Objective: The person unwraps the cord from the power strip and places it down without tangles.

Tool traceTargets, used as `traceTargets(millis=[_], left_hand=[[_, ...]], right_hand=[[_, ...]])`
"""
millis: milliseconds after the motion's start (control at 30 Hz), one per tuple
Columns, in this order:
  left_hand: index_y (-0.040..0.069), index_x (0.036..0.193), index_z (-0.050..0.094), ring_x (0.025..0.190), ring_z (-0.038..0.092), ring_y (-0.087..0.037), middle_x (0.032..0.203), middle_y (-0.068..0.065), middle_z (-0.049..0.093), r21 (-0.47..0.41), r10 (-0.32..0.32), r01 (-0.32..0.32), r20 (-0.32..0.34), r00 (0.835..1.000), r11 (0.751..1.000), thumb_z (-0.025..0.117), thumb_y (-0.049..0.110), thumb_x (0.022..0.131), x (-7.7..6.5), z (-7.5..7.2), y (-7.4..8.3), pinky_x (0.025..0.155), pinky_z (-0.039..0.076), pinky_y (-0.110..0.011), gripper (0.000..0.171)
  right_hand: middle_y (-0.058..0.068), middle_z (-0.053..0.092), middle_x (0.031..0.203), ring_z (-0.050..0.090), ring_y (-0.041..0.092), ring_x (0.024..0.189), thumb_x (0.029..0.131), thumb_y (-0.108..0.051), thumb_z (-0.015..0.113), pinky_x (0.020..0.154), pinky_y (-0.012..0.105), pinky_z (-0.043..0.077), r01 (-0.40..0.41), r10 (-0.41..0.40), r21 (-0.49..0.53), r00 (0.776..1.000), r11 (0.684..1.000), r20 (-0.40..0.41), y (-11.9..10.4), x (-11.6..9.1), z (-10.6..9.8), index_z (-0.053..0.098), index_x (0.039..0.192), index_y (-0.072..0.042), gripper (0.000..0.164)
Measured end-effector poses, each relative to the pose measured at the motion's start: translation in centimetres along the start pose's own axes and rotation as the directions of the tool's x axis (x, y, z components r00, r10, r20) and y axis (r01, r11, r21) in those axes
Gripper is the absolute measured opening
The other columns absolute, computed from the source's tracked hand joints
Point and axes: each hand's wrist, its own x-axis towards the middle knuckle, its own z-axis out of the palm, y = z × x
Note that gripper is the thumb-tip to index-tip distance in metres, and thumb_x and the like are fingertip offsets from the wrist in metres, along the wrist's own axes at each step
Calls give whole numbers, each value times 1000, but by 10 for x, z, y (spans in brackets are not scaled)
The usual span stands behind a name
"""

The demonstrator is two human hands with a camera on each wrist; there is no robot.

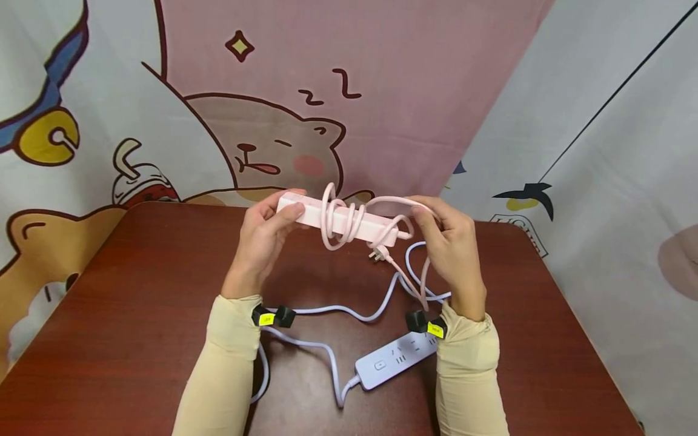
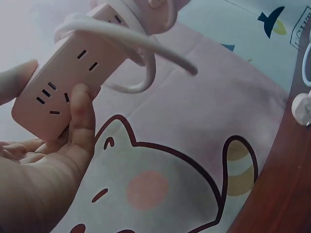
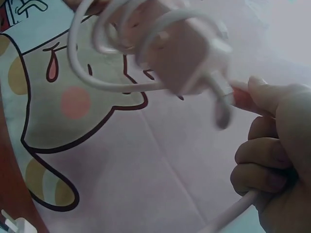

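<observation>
Above the table, my left hand grips one end of a pink power strip, thumb on one face and fingers on the other; its socket slots show in the left wrist view. Several loops of pink cord wrap round the strip's middle. At the other end, my right hand pinches a length of that cord between thumb and forefinger, and its other fingers curl over the cord in the right wrist view. The cord's plug dangles below the strip, its metal pins showing.
On the dark red-brown table lies a white power strip, partly behind the right forearm. Its pale cord snakes across the table under both hands. A cartoon-print curtain hangs behind the table's far edge.
</observation>
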Motion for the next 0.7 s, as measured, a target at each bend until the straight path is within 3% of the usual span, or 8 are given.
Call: traceTargets(millis=[433, 600, 700], left_hand=[[8, 107, 72, 74, 67, -11, 90, -1, 72, -90, 8, -8, -5, 1000, 996, 54, 0, 99, -1, -3, 1, 73, 58, -24, 21], [8, 107, 72, 76, 67, -13, 92, -2, 73, -99, 20, -20, -7, 1000, 995, 54, 2, 99, 1, -4, 3, 74, 58, -24, 20], [0, 114, 69, 78, 68, -13, 94, -2, 74, -92, 24, -26, -19, 1000, 995, 54, 4, 100, 1, -6, 4, 76, 59, -24, 20]], right_hand=[[2, 55, 68, 43, 3, 62, 102, -15, 62, 59, 19, 35, -56, 60, -81, 997, 995, 41, 13, -1, 3, 77, 112, -12, 18], [3, 56, 69, 42, 4, 62, 102, -15, 62, 58, 19, 34, -49, 54, -87, 997, 995, 63, 17, 0, 2, 78, 109, -11, 17], [6, 65, 80, 47, 4, 68, 103, -13, 61, 62, 19, 36, -33, 41, -81, 994, 996, 103, 18, 1, 1, 77, 107, -9, 18]])
